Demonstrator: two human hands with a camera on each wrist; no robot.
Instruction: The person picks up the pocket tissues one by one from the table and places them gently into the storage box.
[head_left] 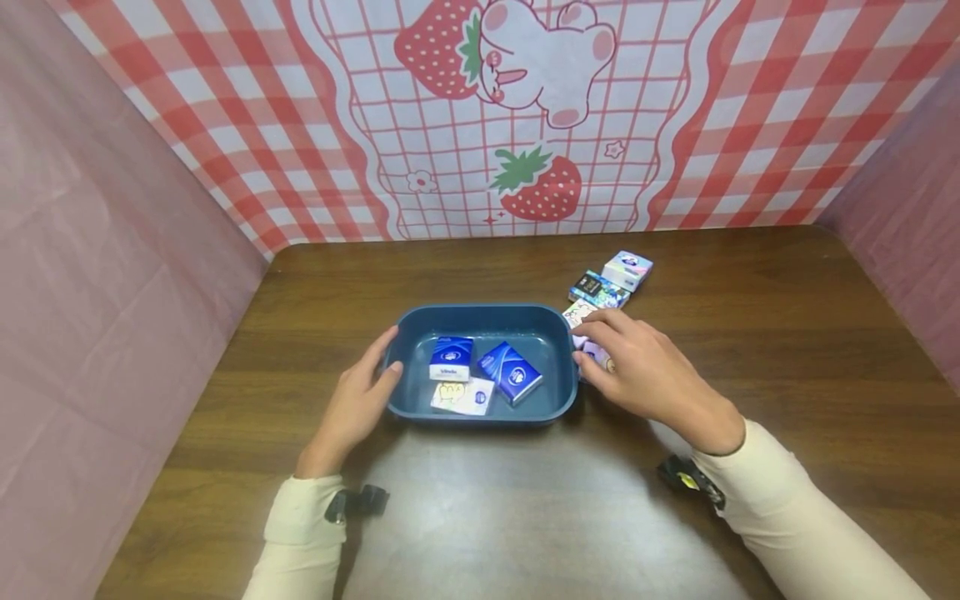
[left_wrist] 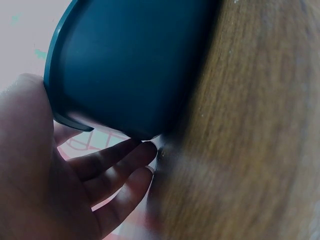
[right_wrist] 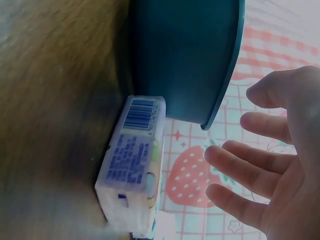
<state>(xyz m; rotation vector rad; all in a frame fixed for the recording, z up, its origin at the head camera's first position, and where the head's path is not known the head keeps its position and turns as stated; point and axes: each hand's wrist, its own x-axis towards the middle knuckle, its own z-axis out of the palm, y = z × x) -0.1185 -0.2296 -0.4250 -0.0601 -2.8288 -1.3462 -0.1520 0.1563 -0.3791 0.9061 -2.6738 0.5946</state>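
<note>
A dark blue rectangular tub (head_left: 480, 417) stands on the table with tissue packs inside. Two are blue, one upright-looking pack (head_left: 452, 358) and one turned askew (head_left: 512, 372); a white pack with a cartoon (head_left: 462, 397) lies in front of them. My left hand (head_left: 362, 398) rests against the tub's left end, thumb at the rim and fingers extended along the outside. Near the right end, my right hand (head_left: 637, 367) hovers with loosely spread fingers, apart from the rim in the right wrist view. Below it lies a tissue pack with a barcode (right_wrist: 131, 150), beside the tub wall.
Right of the tub, more packs trail toward the back: a white cartoon one (head_left: 581, 313), a blue patterned one (head_left: 598, 289) and a pastel one (head_left: 627, 269). A checked strawberry cloth (head_left: 525, 125) hangs behind the wooden table (head_left: 300, 292), with pink cloth at both sides.
</note>
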